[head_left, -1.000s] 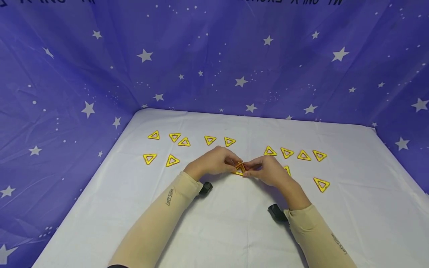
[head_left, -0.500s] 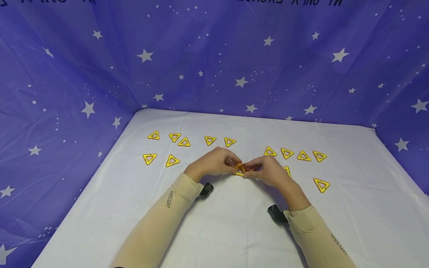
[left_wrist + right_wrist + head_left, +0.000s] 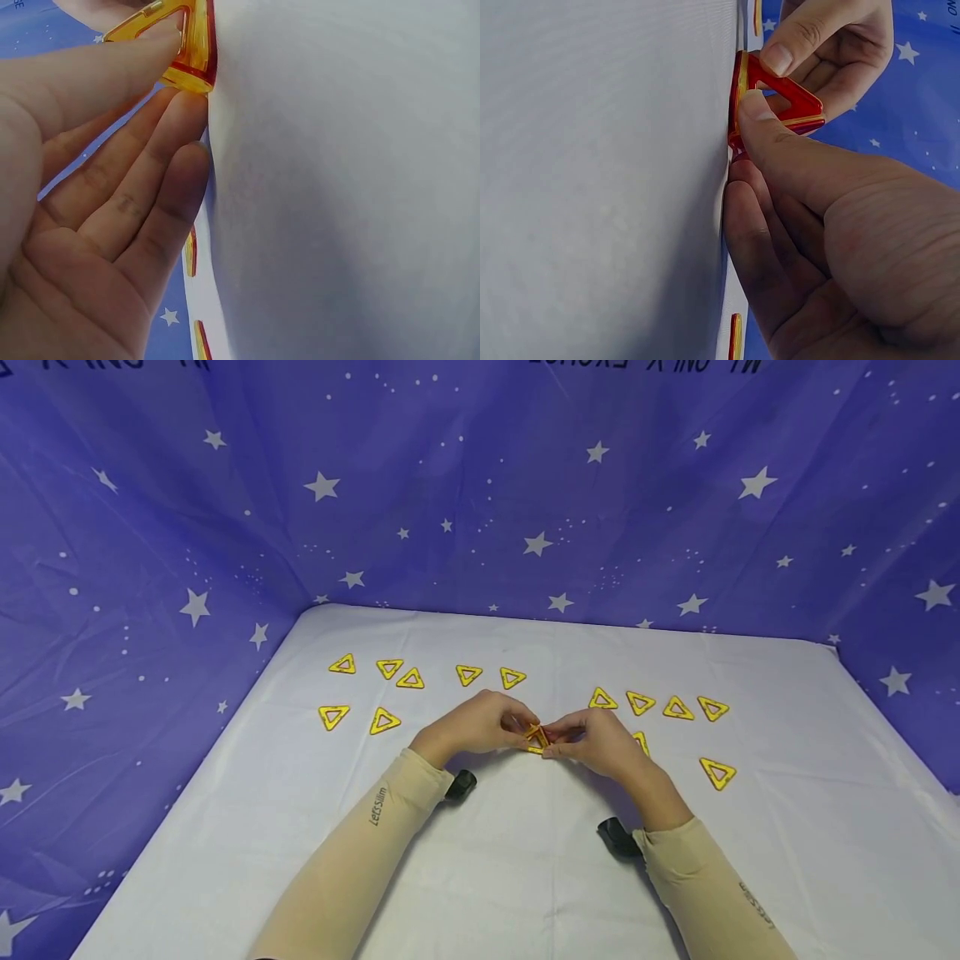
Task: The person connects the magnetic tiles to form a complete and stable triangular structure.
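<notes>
Mid-table in the head view, translucent yellow-orange triangular magnetic tiles (image 3: 535,751) lean together as a small three-dimensional shape, one tile low at the front. My left hand (image 3: 480,722) pinches its left side between thumb and fingers. From the other side, the right hand (image 3: 603,743) grips it with thumb and fingertips. In the left wrist view, the thumb lies across an orange hollow tile (image 3: 198,41). The right wrist view has a red-looking tile (image 3: 799,96) between both thumbs, its lower edge close to the white cloth. Fingers hide part of the shape.
Loose yellow triangular tiles lie flat on the white-covered table (image 3: 495,877): several to the left, including a near one (image 3: 332,725), and several to the right, including a front one (image 3: 706,764). One tile (image 3: 642,742) is partly behind the right hand. A purple starry curtain (image 3: 450,568) surrounds the table.
</notes>
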